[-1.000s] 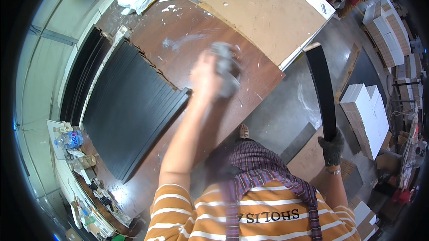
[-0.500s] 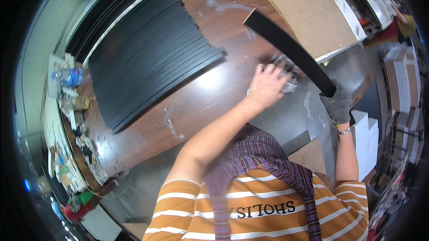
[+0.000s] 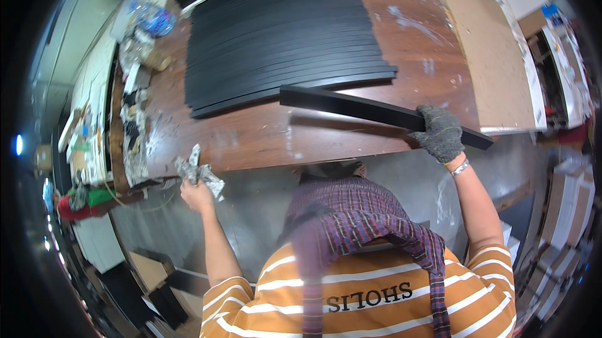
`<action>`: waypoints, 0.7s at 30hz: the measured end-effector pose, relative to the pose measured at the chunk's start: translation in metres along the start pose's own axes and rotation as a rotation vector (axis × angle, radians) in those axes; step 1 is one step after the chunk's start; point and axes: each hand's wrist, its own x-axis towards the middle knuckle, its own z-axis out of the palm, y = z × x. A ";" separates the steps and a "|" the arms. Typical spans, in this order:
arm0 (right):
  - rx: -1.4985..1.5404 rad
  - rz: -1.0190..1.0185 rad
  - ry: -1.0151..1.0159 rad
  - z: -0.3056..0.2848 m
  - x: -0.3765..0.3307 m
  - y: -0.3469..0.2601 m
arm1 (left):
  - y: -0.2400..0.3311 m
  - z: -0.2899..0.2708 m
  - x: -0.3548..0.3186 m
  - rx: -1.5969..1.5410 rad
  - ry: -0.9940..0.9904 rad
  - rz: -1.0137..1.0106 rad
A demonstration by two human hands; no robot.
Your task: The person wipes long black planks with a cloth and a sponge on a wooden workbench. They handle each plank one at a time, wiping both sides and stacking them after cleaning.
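Observation:
My right hand (image 3: 441,134), in a dark grey knitted glove, is closed round a long black strip (image 3: 351,105) near its right end. The strip reaches leftward above the front of the brown table, and its left end is close to the front edge of the black strips (image 3: 282,31) laid side by side there. At the table's front left edge my bare left hand (image 3: 197,195) grips a crumpled grey-white rag (image 3: 200,172), whose ends stick out above the fingers.
The brown wooden table (image 3: 251,143) stretches out before me. A brown board (image 3: 489,43) lies on its right side. At the left are a plastic bottle (image 3: 153,19) and a cluttered ledge (image 3: 133,125). Stacked cartons (image 3: 567,203) stand at the far right.
My left hand has swung from beside the strip to the table's left front, carrying the rag. The strip has turned from steeply slanted to nearly level. The whole view has also turned.

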 end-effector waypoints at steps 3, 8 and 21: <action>0.002 -0.158 -0.055 0.022 0.038 -0.042 | -0.050 -0.017 0.005 -0.076 0.048 -0.184; -0.008 -0.299 -0.084 0.057 0.094 -0.132 | -0.063 -0.014 -0.021 -0.543 0.087 -0.157; 0.076 -0.328 0.373 0.102 0.136 -0.224 | 0.044 -0.035 0.002 -0.554 -0.007 0.564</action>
